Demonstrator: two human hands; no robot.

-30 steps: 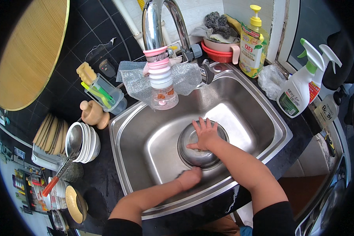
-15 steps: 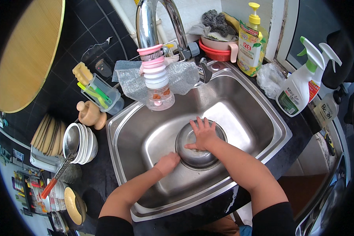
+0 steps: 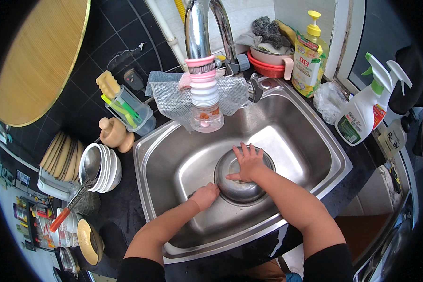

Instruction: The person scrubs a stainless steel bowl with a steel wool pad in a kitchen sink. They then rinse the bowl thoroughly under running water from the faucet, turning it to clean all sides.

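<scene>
An upturned steel bowl (image 3: pixel 235 189) rests on the floor of the stainless steel sink (image 3: pixel 183 235). Pressed flat against its base is my right hand (image 3: pixel 248 163), fingers spread. My left hand (image 3: pixel 205 196) is closed at the bowl's left rim, knuckles up. A small dark bit shows beside it; what the fingers hold is hidden. Above the far part of the sink hangs the faucet (image 3: pixel 203 89) with its pink and white extension.
Stacked white bowls (image 3: pixel 109 169), a wooden mortar (image 3: pixel 115 134) and a clear brush holder (image 3: pixel 143 117) line the left counter. A yellow-pump soap bottle (image 3: pixel 308 61), a plastic bag (image 3: pixel 330 97) and a spray bottle (image 3: pixel 357 117) stand on the right. A mesh cloth (image 3: pixel 174 98) hangs behind the faucet.
The whole view has shifted a little, so everything appears slightly farther right. Both hands keep about the same places on the bowl.
</scene>
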